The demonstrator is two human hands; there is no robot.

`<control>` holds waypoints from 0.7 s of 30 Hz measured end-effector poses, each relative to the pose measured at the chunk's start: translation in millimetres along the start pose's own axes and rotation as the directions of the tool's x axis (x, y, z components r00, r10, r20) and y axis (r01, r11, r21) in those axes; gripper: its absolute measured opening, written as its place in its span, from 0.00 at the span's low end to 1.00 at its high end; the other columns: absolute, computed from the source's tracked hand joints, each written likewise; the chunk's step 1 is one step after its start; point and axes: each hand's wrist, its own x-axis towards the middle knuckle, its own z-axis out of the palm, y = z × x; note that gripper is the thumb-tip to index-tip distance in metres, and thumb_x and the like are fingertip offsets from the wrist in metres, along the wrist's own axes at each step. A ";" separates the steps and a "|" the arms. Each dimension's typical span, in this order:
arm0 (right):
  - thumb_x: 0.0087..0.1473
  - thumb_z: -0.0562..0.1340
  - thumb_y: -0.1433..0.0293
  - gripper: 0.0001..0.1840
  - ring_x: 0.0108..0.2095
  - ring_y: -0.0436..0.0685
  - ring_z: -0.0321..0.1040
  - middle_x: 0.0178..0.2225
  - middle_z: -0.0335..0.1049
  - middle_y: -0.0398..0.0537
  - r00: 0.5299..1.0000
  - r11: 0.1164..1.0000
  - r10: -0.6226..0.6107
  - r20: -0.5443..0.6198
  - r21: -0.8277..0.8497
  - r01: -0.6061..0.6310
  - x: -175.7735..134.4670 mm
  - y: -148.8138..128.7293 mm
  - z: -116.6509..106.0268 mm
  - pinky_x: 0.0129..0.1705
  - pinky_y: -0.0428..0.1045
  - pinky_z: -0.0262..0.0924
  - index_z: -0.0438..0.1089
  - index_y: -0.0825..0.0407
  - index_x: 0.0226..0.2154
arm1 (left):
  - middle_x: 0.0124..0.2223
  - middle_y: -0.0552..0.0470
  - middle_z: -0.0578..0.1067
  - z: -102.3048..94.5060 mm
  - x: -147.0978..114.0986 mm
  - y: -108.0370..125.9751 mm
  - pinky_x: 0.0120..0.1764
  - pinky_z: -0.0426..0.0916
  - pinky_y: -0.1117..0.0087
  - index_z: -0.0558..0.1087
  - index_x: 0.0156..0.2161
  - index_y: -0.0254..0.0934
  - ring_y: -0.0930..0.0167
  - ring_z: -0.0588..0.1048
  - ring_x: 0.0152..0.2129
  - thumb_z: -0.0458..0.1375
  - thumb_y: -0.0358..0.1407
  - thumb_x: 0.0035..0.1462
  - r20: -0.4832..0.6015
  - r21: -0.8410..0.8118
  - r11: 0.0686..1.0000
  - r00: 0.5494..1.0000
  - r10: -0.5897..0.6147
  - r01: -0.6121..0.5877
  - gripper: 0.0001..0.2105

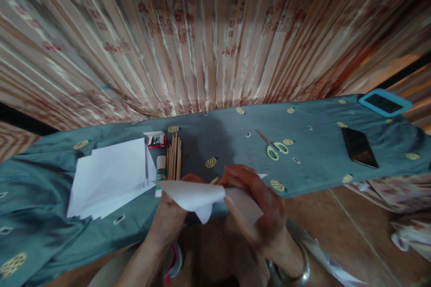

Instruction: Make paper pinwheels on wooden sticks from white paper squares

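Observation:
A white sheet of paper, curled and folded with pointed corners, is held between both hands above the table's front edge. My left hand grips it from beneath on the left, its fingers mostly hidden by the paper. From the right, my right hand closes on the paper near its middle, the fingers bent around it. Between the hands shows the end of a thin wooden stick; what holds it is hidden. Just beyond my left hand lie a glue stick and several wooden sticks.
A stack of white paper lies on the left of the cloth-covered table. Behind the glue stick is a small red box of metal pieces. Scissors, a phone and a blue-framed device lie rightward. A curtain hangs behind.

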 end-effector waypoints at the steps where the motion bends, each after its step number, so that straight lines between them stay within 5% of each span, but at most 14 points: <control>1: 0.53 0.61 0.73 0.22 0.35 0.54 0.76 0.35 0.78 0.44 0.993 0.992 0.115 -0.001 0.060 -0.115 -0.5 2.5 1.8 0.39 0.50 0.72 0.66 0.49 0.51 | 0.28 0.49 0.75 -0.9 0.5 -0.4 0.34 0.68 0.67 0.77 0.26 0.36 0.65 0.73 0.29 0.66 0.41 0.41 -0.003 -0.006 1.000 1.000 0.001 -0.001 0.10; 4: 0.49 0.66 0.68 0.16 0.28 0.53 0.75 0.32 0.78 0.45 0.900 0.863 0.435 0.029 0.271 -0.426 1.6 12.1 8.2 0.28 0.45 0.71 0.72 0.51 0.43 | 0.33 0.48 0.78 -2.6 1.3 0.7 0.39 0.68 0.68 0.79 0.28 0.37 0.65 0.74 0.33 0.66 0.38 0.42 -0.023 0.015 1.000 1.000 0.017 -0.017 0.07; 6: 0.46 0.68 0.67 0.14 0.29 0.54 0.75 0.32 0.79 0.46 0.841 0.757 0.536 0.070 0.401 -0.515 4.9 18.8 12.1 0.30 0.47 0.72 0.74 0.52 0.37 | 0.33 0.49 0.78 -2.3 0.9 2.6 0.37 0.67 0.70 0.81 0.29 0.37 0.66 0.74 0.33 0.66 0.37 0.43 -0.031 0.051 0.999 0.999 0.019 -0.017 0.07; 13: 0.37 0.73 0.67 0.14 0.28 0.55 0.75 0.30 0.80 0.48 0.709 0.496 0.673 0.209 0.583 -0.643 9.0 35.9 21.3 0.32 0.50 0.71 0.76 0.53 0.30 | 0.33 0.49 0.79 2.5 1.0 -1.6 0.33 0.66 0.73 0.82 0.32 0.37 0.67 0.74 0.31 0.65 0.38 0.44 -0.024 -0.003 0.998 0.998 -0.057 0.057 0.09; 21: 0.33 0.74 0.68 0.16 0.28 0.55 0.74 0.31 0.80 0.47 0.659 0.412 0.701 0.271 0.602 -0.685 5.5 46.3 31.2 0.33 0.49 0.70 0.77 0.52 0.30 | 0.35 0.46 0.80 1.4 1.3 -16.9 0.26 0.64 0.75 0.82 0.33 0.35 0.66 0.75 0.32 0.67 0.38 0.41 -0.067 -0.103 0.985 0.987 -0.145 0.138 0.12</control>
